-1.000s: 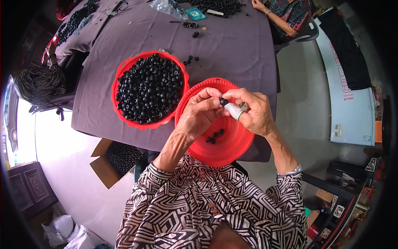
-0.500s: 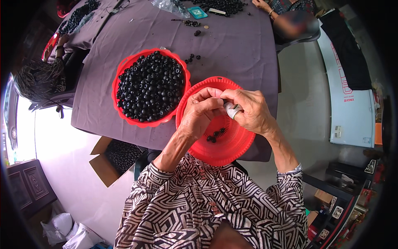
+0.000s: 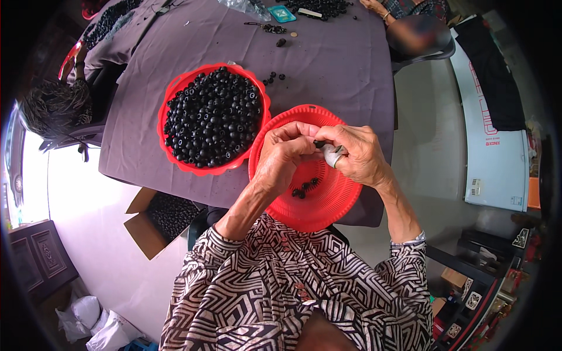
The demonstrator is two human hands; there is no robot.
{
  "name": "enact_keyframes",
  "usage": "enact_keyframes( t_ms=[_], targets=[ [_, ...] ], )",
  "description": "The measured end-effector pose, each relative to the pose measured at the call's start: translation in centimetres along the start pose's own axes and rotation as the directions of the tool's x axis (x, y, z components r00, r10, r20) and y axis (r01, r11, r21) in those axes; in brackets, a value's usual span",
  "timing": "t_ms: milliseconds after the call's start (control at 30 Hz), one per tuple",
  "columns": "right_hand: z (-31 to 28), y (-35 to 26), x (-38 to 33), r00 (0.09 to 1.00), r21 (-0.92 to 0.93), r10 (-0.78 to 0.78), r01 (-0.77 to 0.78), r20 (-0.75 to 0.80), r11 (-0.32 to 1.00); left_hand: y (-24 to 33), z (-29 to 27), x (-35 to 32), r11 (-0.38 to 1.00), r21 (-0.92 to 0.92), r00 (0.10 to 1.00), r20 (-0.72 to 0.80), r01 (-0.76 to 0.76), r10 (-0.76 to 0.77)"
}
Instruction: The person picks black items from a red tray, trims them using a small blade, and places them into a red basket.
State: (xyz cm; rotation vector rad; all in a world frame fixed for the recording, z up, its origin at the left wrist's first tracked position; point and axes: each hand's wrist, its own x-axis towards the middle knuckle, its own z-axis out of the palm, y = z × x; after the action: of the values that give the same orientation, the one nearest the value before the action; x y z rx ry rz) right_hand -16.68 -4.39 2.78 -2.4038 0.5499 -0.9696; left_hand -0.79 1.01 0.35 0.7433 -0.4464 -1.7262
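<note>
Though partly behind fingers point(image 3: 300, 144), basket point(image 3: 321, 206) beside bowl point(image 3: 204, 170).

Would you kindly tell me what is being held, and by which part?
A black bead, between left hand and right hand; the gripped part is hidden.

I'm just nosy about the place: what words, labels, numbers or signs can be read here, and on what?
Large red lettering, on the long pale blue flat-sided box: I won't copy it.
Smaller red lettering, same box: likewise not copied.
White rectangular label, same box: too small to read.
Small flat turquoise packet: markings too small to read.
Black round beads: no lettering I can make out.
</note>
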Motion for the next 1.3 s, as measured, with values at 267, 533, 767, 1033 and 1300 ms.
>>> enact_keyframes(
  t_ms=[267,533,767,1033,1300],
  targets=[
    [-0.2,0.2,-0.3,0.999,0.065,0.048,-0.048,0.000,0.997,-0.1,0.1,-0.3,0.998,0.056,1.000,0.007,-0.023,0.023],
    [-1.0,0.4,-0.8,0.929,0.444,0.344,-0.368,0.137,0.817,-0.2,-0.6,0.0,0.994,-0.075,0.992,0.106,0.076,-0.068],
    [-0.9,-0.7,0.0,0.930,0.278,0.360,-0.368,0.079,0.887,0.3,-0.8,0.1,0.987,-0.107,0.983,0.150,0.118,-0.102],
    [-2.0,-1.9,0.7,0.925,0.056,0.375,-0.378,0.052,0.924,0.3,-0.9,-0.1,0.996,-0.091,0.981,0.194,-0.009,0.026],
    [-1.0,-2.6,1.1,0.968,0.041,0.245,-0.243,-0.057,0.969,-0.2,-0.5,-0.1,0.975,-0.201,0.981,0.152,-0.092,0.124]
  ],
)
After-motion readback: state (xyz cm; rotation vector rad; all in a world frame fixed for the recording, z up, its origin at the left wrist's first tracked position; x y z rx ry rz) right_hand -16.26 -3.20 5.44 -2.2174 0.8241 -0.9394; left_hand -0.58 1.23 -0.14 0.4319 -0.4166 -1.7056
